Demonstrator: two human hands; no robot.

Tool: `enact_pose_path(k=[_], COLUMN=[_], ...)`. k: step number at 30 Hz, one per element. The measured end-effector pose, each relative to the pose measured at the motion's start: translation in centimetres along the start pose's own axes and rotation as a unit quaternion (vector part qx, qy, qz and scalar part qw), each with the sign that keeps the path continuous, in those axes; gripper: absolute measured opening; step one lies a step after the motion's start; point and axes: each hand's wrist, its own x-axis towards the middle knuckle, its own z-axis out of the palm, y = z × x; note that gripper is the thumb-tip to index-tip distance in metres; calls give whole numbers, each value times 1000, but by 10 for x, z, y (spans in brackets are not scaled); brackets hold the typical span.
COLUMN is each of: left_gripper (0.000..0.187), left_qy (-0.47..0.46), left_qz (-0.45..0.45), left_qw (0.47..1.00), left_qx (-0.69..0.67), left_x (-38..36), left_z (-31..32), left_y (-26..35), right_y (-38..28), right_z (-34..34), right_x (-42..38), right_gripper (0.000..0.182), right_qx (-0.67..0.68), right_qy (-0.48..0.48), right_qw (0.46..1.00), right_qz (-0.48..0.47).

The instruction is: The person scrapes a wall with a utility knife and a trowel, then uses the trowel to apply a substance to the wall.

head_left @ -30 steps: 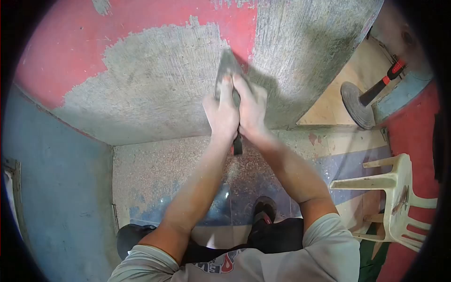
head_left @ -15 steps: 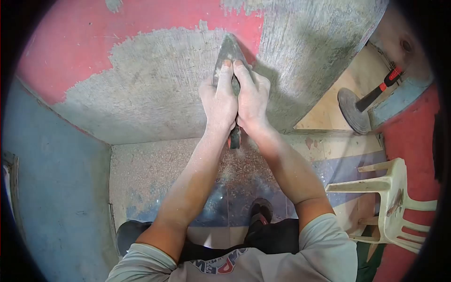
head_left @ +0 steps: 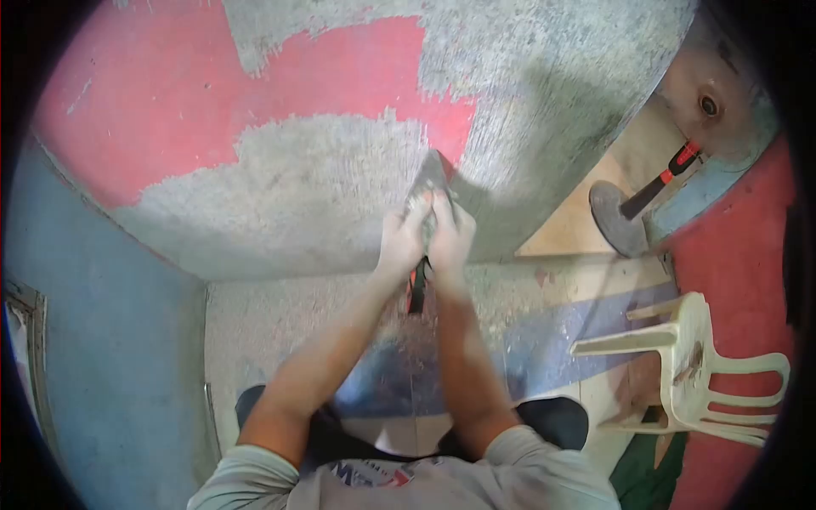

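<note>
Both hands are wrapped round one trowel, thumbs side by side along its grey, pointed blade. My left hand closes on its left side and my right hand on its right; both are coated in pale dust. The red and black handle sticks out below them. At the blade's tip is the wall, where bare rough grey meets a strip of pink-red paint. Whether the tip touches the paint is hard to tell.
Paint flakes and dust cover the tiled floor. On the right, a round grey disc tool with a red-black handle leans in an opening. A cream plastic chair stands by the red wall; a blue wall rises at left.
My hands and the trowel have moved down and nearer to me in the view. The view has shifted, showing more of the upper wall.
</note>
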Motion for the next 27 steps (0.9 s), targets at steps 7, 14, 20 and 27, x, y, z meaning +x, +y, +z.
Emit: enact_pose_path(k=[7, 14, 20, 27], left_gripper=[26, 28, 30, 30], left_qy=[-62, 85, 111, 122], left_qz=[33, 50, 53, 19], left_qw=[993, 994, 985, 992], left_qx=[-96, -50, -120, 22], left_x=[-8, -3, 18, -9], left_z=[-11, -15, 7, -19], left_y=[-31, -76, 7, -38], right_y=[16, 40, -30, 36], right_z=[-17, -23, 22, -1], right_x=[0, 0, 27, -7], right_gripper=[27, 29, 33, 34], right_qx=[-68, -30, -29, -19], right_qy=[-4, -20, -55, -1], right_qw=[995, 999, 997, 1000], right_qz=[-77, -22, -51, 15])
